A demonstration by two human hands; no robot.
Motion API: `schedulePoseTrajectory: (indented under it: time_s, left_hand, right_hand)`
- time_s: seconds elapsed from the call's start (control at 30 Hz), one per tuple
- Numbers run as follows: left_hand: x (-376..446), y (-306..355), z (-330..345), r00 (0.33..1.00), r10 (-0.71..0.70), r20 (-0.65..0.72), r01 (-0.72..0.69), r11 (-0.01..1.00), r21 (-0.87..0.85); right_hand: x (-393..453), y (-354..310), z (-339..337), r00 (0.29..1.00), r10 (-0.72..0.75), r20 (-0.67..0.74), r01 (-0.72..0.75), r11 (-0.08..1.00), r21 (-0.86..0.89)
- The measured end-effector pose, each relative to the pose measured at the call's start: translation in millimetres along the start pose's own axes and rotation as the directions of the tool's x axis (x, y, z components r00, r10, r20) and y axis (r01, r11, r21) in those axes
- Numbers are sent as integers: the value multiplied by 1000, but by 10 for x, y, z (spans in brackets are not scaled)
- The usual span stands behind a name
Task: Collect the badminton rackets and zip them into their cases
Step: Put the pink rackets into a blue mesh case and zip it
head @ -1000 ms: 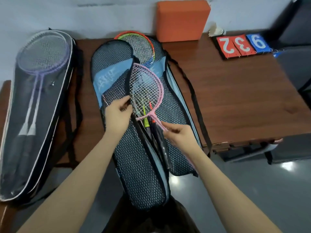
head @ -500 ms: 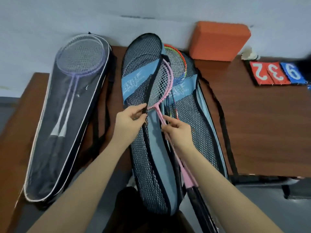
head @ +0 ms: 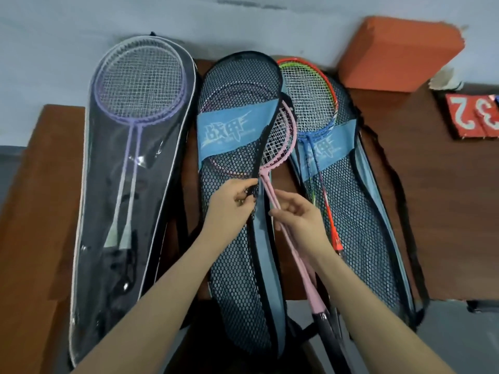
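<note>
Right fingers (head: 280, 211) pinching pink racket shafts (head: 272, 195)

Pink rackets (head: 280, 147) lie half inside the open mesh case (head: 237, 238); purple rackets (head: 140, 85) sit in the clear case (head: 108, 211).

Count: 3 racket cases – 1 clear-front (head: 113, 211), 2 mesh (head: 237, 238) (head: 359, 211). Rackets: 2 purple (head: 140, 85), 2 pink (head: 280, 147), plus orange/green heads (head: 310, 85) stacked in right case, looks like 2. 1 orange block (head: 399, 52). 2 hands (head: 229, 209) (head: 299, 222).
</note>
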State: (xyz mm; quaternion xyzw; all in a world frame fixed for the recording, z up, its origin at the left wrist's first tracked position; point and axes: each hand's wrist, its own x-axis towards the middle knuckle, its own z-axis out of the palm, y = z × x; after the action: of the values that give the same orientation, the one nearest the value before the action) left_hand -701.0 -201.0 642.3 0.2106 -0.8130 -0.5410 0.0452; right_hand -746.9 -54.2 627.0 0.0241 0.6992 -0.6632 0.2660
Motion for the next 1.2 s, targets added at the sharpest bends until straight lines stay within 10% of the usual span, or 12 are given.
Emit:
schedulePoseTrajectory:
  time_s: [0.57,1.2]
  left_hand:
    - [223,38,-281,999,-37,4,37,997,-74]
    - [-410,-414,156,999,26,32,-33,962,271]
  right_hand:
    - [472,174,470,976,-83,-199,54,988,-146]
    - [15,357,-71,968,-240,70,230,746,-625]
